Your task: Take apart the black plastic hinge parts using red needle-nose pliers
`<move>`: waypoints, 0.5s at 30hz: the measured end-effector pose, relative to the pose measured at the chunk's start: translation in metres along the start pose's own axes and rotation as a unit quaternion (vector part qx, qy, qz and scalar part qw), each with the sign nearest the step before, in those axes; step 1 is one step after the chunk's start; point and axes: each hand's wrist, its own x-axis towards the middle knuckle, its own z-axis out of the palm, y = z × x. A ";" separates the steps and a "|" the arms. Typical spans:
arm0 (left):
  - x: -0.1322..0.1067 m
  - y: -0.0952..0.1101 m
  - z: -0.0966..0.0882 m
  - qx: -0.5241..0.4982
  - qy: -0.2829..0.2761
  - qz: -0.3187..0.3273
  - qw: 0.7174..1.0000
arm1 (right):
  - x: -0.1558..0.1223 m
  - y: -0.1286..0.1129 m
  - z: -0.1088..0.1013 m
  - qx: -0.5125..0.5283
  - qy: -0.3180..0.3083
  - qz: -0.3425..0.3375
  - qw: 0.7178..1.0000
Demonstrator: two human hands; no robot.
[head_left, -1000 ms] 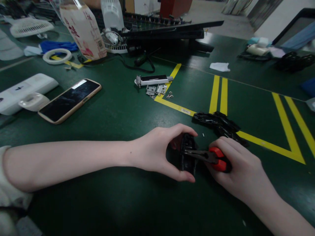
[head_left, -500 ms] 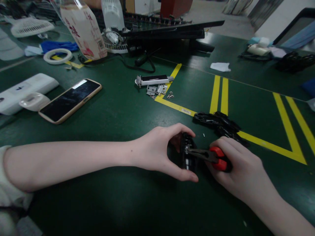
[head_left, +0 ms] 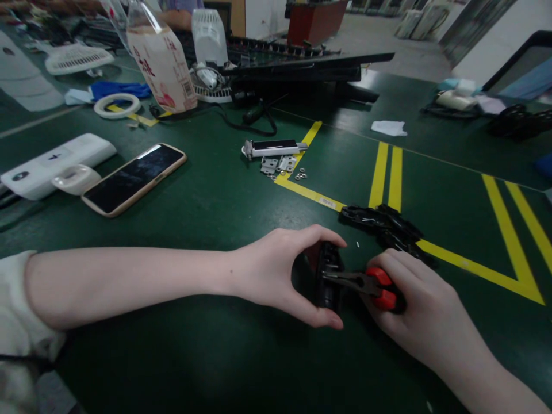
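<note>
Between the thumb and fingers of my left hand (head_left: 288, 276) is a small black plastic part (head_left: 330, 282), gripped by its two ends and standing on or just over the green table. My right hand (head_left: 418, 305) is closed round red-handled needle-nose pliers (head_left: 366, 284). The jaws of the pliers reach left to the middle of the black part and touch it; whether they pinch anything there is too small to tell. Just beyond my right hand lies a pile of similar black parts (head_left: 383, 224). A tiny pale pin (head_left: 357, 245) rests between that pile and my left fingertips.
At the left lie a phone (head_left: 135, 179), a white earbud-like case (head_left: 76, 179) and a white device (head_left: 58, 164). Metal brackets (head_left: 278, 165), small rings (head_left: 301, 173) and a white-and-black bar (head_left: 273, 148) sit mid-table. Behind stand a bottle (head_left: 161, 69) and black panels (head_left: 297, 72).
The view has tilted slightly, so everything sits a little lower in the picture. Both hands keep their grips, and the pliers stay at the middle of the black part.
</note>
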 end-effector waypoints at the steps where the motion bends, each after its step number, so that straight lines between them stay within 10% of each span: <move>1: 0.000 0.001 0.000 -0.005 0.003 -0.005 1.000 | 0.000 0.001 0.000 -0.004 0.001 -0.003 1.000; 15: 0.001 0.007 0.001 -0.010 0.000 -0.053 0.999 | -0.001 0.011 0.002 -0.020 0.037 -0.045 0.998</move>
